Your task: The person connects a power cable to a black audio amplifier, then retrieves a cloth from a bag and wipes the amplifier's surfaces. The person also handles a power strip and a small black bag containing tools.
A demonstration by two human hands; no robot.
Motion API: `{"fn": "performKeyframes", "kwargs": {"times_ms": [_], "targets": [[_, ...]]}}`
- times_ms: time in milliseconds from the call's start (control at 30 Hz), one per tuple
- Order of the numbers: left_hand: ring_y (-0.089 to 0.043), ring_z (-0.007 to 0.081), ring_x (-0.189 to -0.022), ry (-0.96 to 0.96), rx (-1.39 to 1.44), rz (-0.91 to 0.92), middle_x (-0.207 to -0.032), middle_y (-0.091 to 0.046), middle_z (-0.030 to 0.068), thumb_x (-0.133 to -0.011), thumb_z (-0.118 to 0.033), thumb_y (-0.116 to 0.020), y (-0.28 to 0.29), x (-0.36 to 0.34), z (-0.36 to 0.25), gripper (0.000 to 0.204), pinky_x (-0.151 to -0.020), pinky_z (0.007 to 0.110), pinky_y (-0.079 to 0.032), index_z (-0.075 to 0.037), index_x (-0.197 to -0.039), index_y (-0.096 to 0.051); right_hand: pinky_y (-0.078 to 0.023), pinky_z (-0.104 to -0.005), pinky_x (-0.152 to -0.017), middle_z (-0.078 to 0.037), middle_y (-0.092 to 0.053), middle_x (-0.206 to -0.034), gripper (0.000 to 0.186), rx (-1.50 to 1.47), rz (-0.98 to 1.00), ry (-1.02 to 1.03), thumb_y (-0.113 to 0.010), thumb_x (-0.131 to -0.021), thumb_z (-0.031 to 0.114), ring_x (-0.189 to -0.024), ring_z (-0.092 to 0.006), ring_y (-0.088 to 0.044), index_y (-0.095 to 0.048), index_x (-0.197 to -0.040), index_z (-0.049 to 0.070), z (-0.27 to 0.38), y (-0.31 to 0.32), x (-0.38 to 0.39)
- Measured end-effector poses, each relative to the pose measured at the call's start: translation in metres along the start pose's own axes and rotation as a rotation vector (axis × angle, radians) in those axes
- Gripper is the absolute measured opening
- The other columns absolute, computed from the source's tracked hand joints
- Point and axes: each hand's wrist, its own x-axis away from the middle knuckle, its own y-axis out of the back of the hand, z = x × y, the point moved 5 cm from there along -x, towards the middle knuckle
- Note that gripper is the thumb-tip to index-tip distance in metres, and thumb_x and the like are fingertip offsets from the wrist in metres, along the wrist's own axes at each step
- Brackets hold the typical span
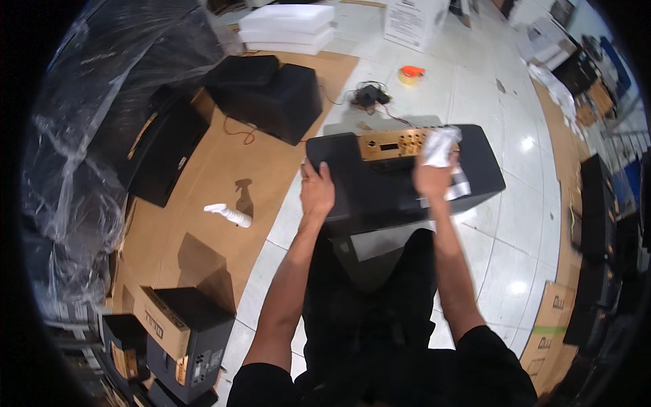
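Note:
In front of me on the floor lies a black speaker cabinet (380, 197) with a gold control panel (393, 144) bearing knobs and a small dark display. My left hand (317, 192) rests flat against the cabinet's left end, fingers stretched out. Over the right part of the gold panel, my right hand (434, 178) is closed on a white cloth (441, 144), blurred by motion. The cloth covers some of the knobs. To the left, a white spray bottle (230, 215) stands on brown cardboard.
More black speakers (278, 95) stand on the cardboard sheet (203, 197) at left, beside plastic-wrapped stock (81, 136). Past the cabinet are a dark adapter with cables (369, 97), an orange tape dispenser (410, 73) and white foam blocks (286, 28). Cartons and black cabinets line the right.

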Motion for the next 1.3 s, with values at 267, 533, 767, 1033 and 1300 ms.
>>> {"fn": "performKeyframes", "kwargs": {"times_ms": [267, 533, 767, 1033, 1300], "targets": [[-0.051, 0.0427, -0.119, -0.001, 0.294, 0.000, -0.127, -0.052, 0.0304, -0.100, -0.035, -0.033, 0.001, -0.007, 0.035, 0.052, -0.102, 0.042, -0.039, 0.002, -0.137, -0.039, -0.018, -0.0541, -0.113, -0.024, -0.038, -0.143, 0.071, -0.475, 0.330, 0.328, -0.064, -0.071, 0.024, -0.135, -0.0482, -0.027, -0.046, -0.134, -0.002, 0.170, 0.017, 0.054], [-0.050, 0.0432, -0.119, 0.063, 0.165, 0.009, -0.126, -0.053, 0.0301, -0.100, -0.038, -0.032, -0.004, -0.003, 0.014, 0.055, -0.103, 0.042, -0.038, 0.004, -0.135, -0.040, -0.021, -0.0505, -0.113, -0.023, -0.046, -0.137, 0.058, 0.153, 0.209, -0.279, -0.054, -0.087, 0.028, -0.134, -0.0439, -0.032, -0.045, -0.130, -0.011, -0.150, 0.027, 0.019], [-0.052, 0.0453, -0.115, 0.085, 0.124, -0.010, -0.121, -0.055, 0.0315, -0.100, -0.041, -0.033, 0.006, -0.003, 0.022, 0.058, -0.101, 0.043, -0.039, 0.006, -0.134, -0.040, -0.017, -0.0598, -0.111, -0.035, -0.050, -0.124, 0.057, -0.035, 0.468, 0.001, -0.058, -0.075, 0.025, -0.124, -0.0485, -0.042, -0.055, -0.120, -0.010, 0.139, 0.001, 0.053], [-0.047, 0.0431, -0.123, 0.063, 0.175, 0.005, -0.129, -0.048, 0.0336, -0.099, -0.042, -0.037, 0.011, -0.002, 0.020, 0.061, -0.105, 0.042, -0.035, 0.006, -0.137, -0.037, -0.019, -0.0538, -0.112, -0.018, -0.041, -0.142, 0.066, -0.190, 0.259, 0.093, -0.065, -0.074, 0.018, -0.135, -0.0414, -0.031, -0.046, -0.135, -0.001, 0.027, 0.022, 0.045], [-0.046, 0.0469, -0.120, 0.056, 0.086, 0.028, -0.130, -0.046, 0.0347, -0.098, -0.043, -0.037, -0.001, -0.005, 0.013, 0.063, -0.104, 0.045, -0.036, 0.006, -0.137, -0.035, -0.018, -0.0534, -0.113, -0.029, -0.039, -0.140, 0.059, 0.000, 0.174, -0.394, -0.055, -0.082, 0.019, -0.134, -0.0485, -0.029, -0.043, -0.135, -0.003, -0.022, -0.009, 0.000]]}}
